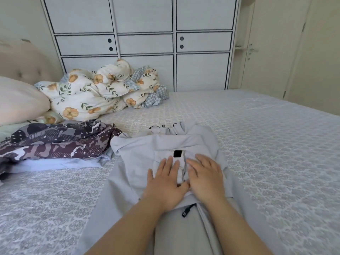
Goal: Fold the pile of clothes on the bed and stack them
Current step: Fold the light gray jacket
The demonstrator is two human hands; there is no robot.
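Observation:
A pale grey garment (139, 159) with a small black patch lies spread on the bed in front of me, its drawstring ends showing at the far edge. My left hand (166, 183) and my right hand (206, 178) rest flat on its middle, side by side, fingers straight, pressing the cloth down. To the left lies a crumpled pile of clothes (55, 142): a dark camouflage-patterned piece on top of a light blue one.
A floral duvet (99, 92) is bunched at the head of the bed beside a cream pillow (20, 100). The patterned bedsheet (266, 144) stretches to the right. A white wardrobe (143, 43) stands behind the bed, a door (272, 52) at the right.

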